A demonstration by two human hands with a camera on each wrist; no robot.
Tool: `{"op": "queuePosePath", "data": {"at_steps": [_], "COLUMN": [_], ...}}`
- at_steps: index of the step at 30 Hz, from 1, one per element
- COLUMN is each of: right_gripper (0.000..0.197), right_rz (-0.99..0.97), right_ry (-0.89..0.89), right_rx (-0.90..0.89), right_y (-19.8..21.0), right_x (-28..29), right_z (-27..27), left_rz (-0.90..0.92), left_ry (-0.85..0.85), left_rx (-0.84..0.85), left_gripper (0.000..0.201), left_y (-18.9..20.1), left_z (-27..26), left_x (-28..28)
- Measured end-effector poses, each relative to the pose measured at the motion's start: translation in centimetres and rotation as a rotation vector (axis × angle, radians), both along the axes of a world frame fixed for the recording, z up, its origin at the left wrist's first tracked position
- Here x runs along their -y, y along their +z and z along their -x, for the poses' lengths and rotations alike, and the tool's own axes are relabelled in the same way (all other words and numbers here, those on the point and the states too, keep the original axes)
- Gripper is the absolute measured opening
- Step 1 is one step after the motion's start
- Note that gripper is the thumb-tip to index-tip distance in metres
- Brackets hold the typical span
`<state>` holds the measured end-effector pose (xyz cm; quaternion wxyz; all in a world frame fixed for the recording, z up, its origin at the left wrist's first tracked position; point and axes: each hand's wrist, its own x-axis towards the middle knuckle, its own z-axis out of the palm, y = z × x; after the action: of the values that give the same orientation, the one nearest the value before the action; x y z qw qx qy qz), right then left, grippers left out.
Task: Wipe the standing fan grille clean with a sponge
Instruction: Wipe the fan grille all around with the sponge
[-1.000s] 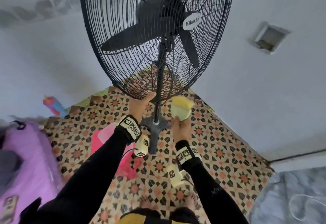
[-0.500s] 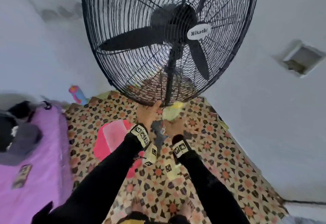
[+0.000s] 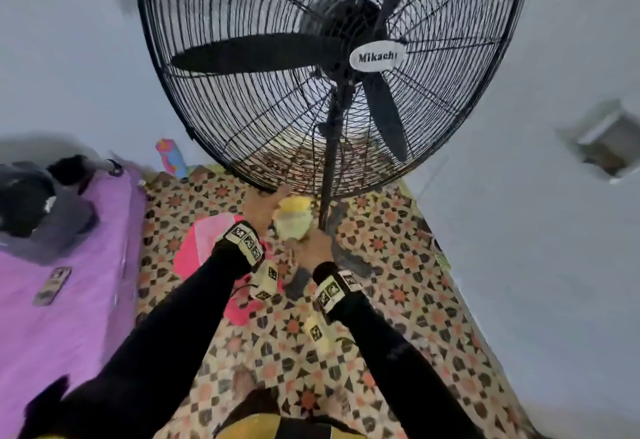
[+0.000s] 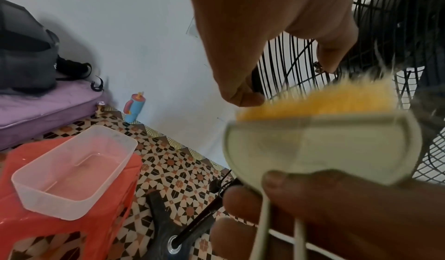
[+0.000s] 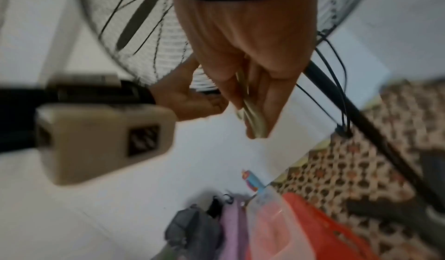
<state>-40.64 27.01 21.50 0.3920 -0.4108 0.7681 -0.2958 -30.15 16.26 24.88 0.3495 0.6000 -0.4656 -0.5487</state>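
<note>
Right hand grips the sponge, fingers curled round its pale handle, yellow pad against the lower fan grille. Left hand fingers curl on the rim beside it.

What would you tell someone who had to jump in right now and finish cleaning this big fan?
Left hand: holds the bottom rim of the big black wire fan grille, steadying it.
Right hand: fingers grip the handle of the yellow bristly sponge scrubber, just under the grille's lower edge, left of the black fan pole.
Clear plastic tub of water sits on the red plastic stool at the left.
Done: cannot tell how much is wiped.
Left: wipe the grille, rinsing the scrubber as needed.
</note>
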Motion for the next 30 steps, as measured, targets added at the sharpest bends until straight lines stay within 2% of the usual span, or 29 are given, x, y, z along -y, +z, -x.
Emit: {"op": "queuePosePath", "data": {"at_steps": [1,3,4,6,8,11,12,15,17,19,22,23,24,26,27,28,30], "right_gripper": [0.034,0.044,0.050,0.056,0.057,0.043,0.042,0.044,0.040,0.032,0.023,0.023,0.021,0.016,0.017,0.027,0.043], "right_rz": [-0.014,-0.121,-0.165,-0.183,-0.172,-0.110,-0.095,-0.140,-0.156,-0.096,-0.061,-0.035,0.007,0.050,0.032,-0.015,-0.070], "right_ry": [-0.060,-0.230,-0.294,-0.345,-0.285,-0.022,0.021,-0.236,-0.331,-0.225,0.113,0.121,0.055,-0.194,-0.282,-0.333,-0.338], "right_rx": [-0.007,-0.009,-0.006,-0.010,-0.022,-0.068,-0.102,-0.121,-0.210,-0.294,-0.323,-0.338,-0.338,-0.305,-0.315,-0.342,-0.392], "right_y": [0.0,0.0,0.0,-0.1,0.2,1.6,1.9,3.2,4.0,4.8,5.0,5.1,5.4,5.7,5.8,6.0,6.3], "right_x": [-0.4,0.0,0.3,1.5,2.4,0.4,-0.4,-1.2,-0.9,-0.5,-1.0,-1.3,-1.6,-1.7,-1.6,-1.4,-1.0], "right_z": [0.5,2.9,4.2,5.9,5.7,2.9,2.6,4.4,5.9,5.6,2.9,2.7,2.8,4.2,4.9,5.2,4.5], "left_rz": [0.005,-0.008,0.000,0.014,0.008,0.015,0.020,0.033,0.023,0.002,-0.038,-0.051,-0.060,-0.044,-0.057,-0.048,-0.028], "left_ry": [-0.008,0.021,0.029,0.014,-0.001,-0.027,-0.033,-0.037,-0.066,-0.101,-0.150,-0.125,-0.105,-0.123,-0.137,-0.139,-0.136], "left_rx": [-0.008,0.016,0.039,0.077,0.116,0.102,0.111,0.076,-0.005,-0.032,-0.051,-0.087,-0.119,-0.129,-0.104,-0.099,-0.095], "left_gripper": [0.106,0.097,0.099,0.112,0.119,0.103,0.099,0.087,0.080,0.084,0.091,0.100,0.109,0.117,0.116,0.110,0.095], "left_y": [-0.8,0.0,0.7,-0.4,-1.1,-2.4,-1.4,2.0,1.9,2.2,0.7,0.9,0.3,0.1,0.8,2.5,3.0], "left_z": [0.0,0.1,0.1,-0.1,-0.2,-0.4,-0.5,-0.3,-0.2,0.3,1.2,1.5,1.7,1.8,1.6,1.5,1.4], "left_x": [0.2,-0.3,-0.7,-0.1,0.2,1.1,0.7,-1.2,-1.4,-2.0,-1.9,-2.2,-2.1,-2.3,-2.8,-3.4,-3.7]}}
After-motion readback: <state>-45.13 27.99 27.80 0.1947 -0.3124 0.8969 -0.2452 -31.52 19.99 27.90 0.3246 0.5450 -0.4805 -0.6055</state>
